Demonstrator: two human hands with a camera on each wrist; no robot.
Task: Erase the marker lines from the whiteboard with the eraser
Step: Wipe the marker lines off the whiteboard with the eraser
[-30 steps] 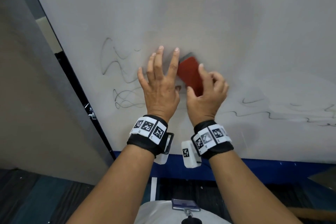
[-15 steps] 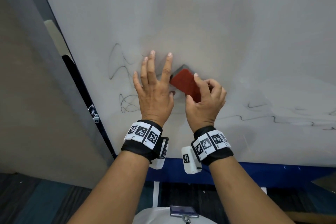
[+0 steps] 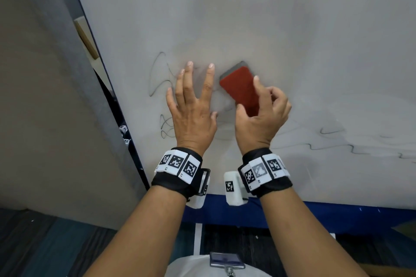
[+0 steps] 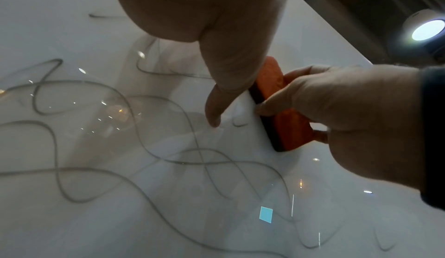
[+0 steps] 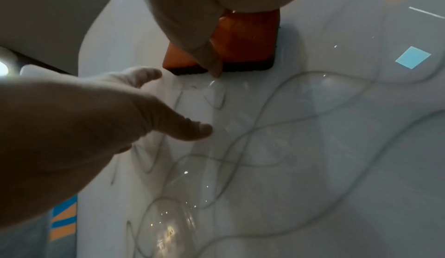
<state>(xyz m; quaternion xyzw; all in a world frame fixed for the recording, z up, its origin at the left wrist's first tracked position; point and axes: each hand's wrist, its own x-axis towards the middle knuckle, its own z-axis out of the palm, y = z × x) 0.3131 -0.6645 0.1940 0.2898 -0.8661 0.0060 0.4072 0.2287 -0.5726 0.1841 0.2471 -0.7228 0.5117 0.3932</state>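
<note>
The whiteboard [image 3: 292, 29] stands upright before me. My left hand [image 3: 193, 87] lies flat on it with fingers spread, holding nothing. Just right of it my right hand [image 3: 258, 101] grips the red eraser [image 3: 238, 87], whose dark felt side presses on the board. Wavy grey marker lines [image 3: 157, 78] run left of the left hand, and more marker lines [image 3: 337, 148] lie low on the right. The left wrist view has the eraser [image 4: 289, 125] in the right hand [image 4: 349, 119] amid looping lines [image 4: 96, 128]. In the right wrist view my thumb [image 5: 204, 52] crosses the eraser [image 5: 245, 43].
A grey partition [image 3: 45, 119] stands close on the left beside the board's dark edge [image 3: 117, 105]. A blue strip [image 3: 315, 213] runs under the board. Dark carpet floor [image 3: 67, 249] lies below. The board's upper area carries only faint grey smears.
My right hand has slid the eraser a little up and to the right, opening a gap from the left index finger. The left hand stays flat on the board.
</note>
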